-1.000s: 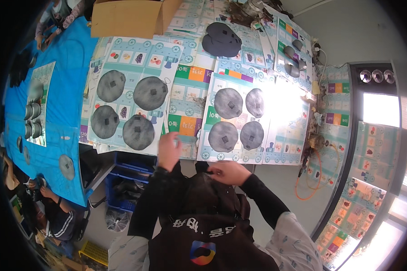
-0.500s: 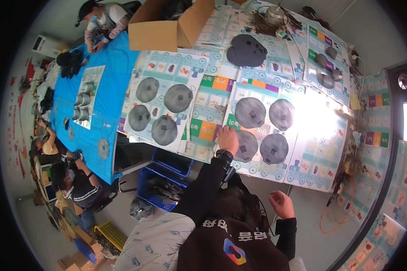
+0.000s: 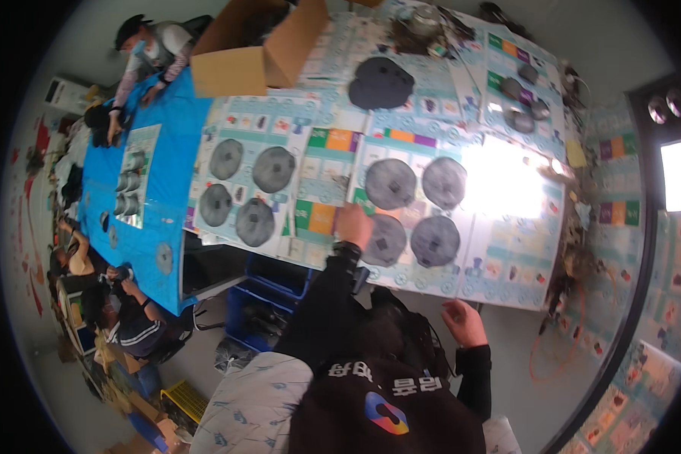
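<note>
My left hand (image 3: 353,225) reaches forward in a black sleeve and rests on the left edge of a printed sheet (image 3: 499,250) carrying several grey round discs (image 3: 390,184). The fingers point away from me, and I cannot tell if they grip the sheet. The nearest disc (image 3: 386,240) lies just right of that hand. My right hand (image 3: 464,321) hovers lower, below the table's near edge, with fingers spread and nothing in it. A second printed sheet (image 3: 242,132) with several grey discs (image 3: 273,169) lies to the left.
A dark pile of discs (image 3: 380,82) and an open cardboard box (image 3: 257,49) sit at the far side. A blue cover (image 3: 140,250) spans the left table. One person (image 3: 147,47) works far left, another (image 3: 125,318) crouches lower left. Blue crates (image 3: 272,303) stand under the table.
My hands were together close to my chest. The left hand has gone out onto the sheet with discs, and the right hand has dropped to the lower right. The view has shifted.
</note>
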The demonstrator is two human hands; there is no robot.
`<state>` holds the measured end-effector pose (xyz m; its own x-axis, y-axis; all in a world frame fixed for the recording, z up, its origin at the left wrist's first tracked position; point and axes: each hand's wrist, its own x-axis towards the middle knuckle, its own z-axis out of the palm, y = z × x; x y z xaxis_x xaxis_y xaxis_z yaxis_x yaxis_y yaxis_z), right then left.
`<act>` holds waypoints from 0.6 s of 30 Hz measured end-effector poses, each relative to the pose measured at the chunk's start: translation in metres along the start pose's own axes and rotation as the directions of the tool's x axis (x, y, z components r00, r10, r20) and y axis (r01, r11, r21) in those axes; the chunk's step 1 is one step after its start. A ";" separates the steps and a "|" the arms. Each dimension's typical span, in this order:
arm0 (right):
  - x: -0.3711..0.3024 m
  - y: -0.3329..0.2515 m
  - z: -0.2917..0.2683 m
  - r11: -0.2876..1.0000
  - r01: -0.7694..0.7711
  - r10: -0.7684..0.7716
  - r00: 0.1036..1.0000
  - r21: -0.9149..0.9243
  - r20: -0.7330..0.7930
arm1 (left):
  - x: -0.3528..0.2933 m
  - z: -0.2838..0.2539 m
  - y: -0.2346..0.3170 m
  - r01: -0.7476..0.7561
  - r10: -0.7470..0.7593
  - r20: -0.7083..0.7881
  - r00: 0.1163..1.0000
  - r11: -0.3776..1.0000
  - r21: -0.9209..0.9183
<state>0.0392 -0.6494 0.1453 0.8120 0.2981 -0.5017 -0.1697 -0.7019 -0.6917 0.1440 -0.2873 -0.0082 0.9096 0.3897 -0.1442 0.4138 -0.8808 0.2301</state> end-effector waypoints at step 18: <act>0.015 0.011 -0.004 1.000 0.007 -0.007 1.000 0.015 0.009 | -0.031 0.002 -0.003 -0.107 0.105 -0.154 0.982 0.994 -0.007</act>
<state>0.0511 -0.6553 0.1321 0.8078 0.3090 -0.5019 -0.1724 -0.6904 -0.7026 0.1146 -0.2969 -0.0066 0.9428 0.3318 0.0309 0.3141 -0.9158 0.2505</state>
